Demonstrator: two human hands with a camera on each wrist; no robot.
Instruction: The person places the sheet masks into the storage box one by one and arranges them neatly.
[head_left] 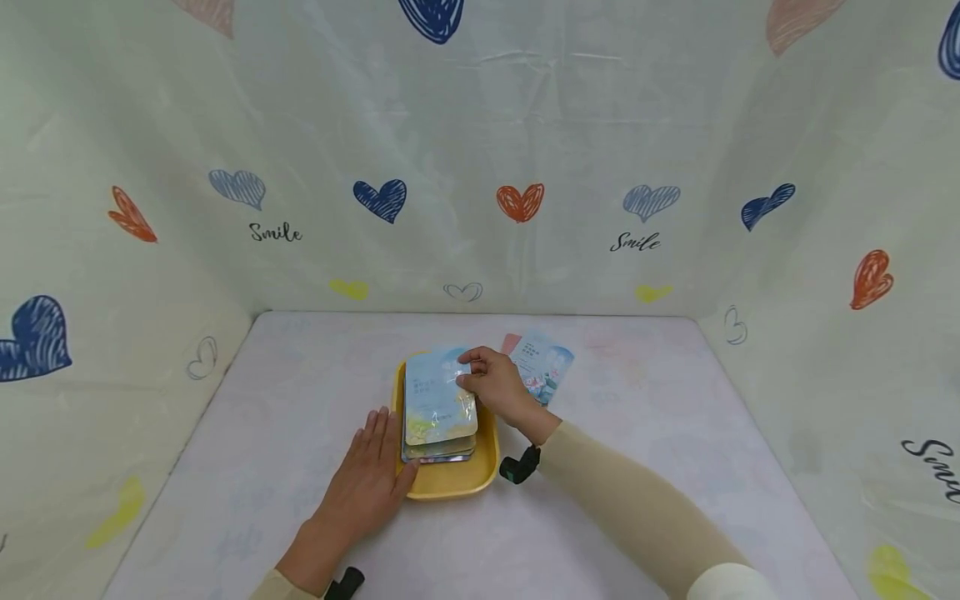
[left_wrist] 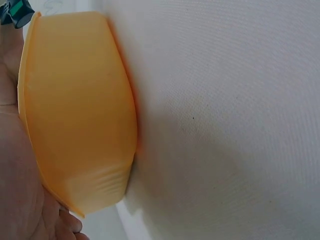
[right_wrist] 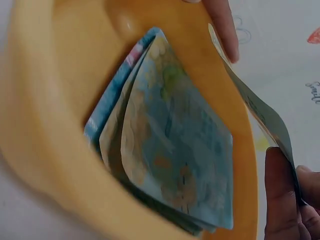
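My right hand (head_left: 498,383) pinches a pale blue printed card (head_left: 435,400) by its right edge, over the yellow tray (head_left: 450,492). Seen nearly edge-on in the right wrist view, the held card (right_wrist: 265,115) bends slightly between thumb and fingers. Inside the tray lies a loose stack of similar round-cornered cards (right_wrist: 175,135), mostly covered by the held card in the head view. My left hand (head_left: 367,475) rests along the tray's left rim with its fingers straight. In the left wrist view the palm (left_wrist: 17,165) lies against the rim of the tray's outer wall (left_wrist: 80,110).
Right of the tray, a few more printed cards (head_left: 542,362) lie overlapping on the white table (head_left: 637,467), just behind my right hand. A cloth wall with printed hearts (head_left: 450,125) rises at the back and both sides.
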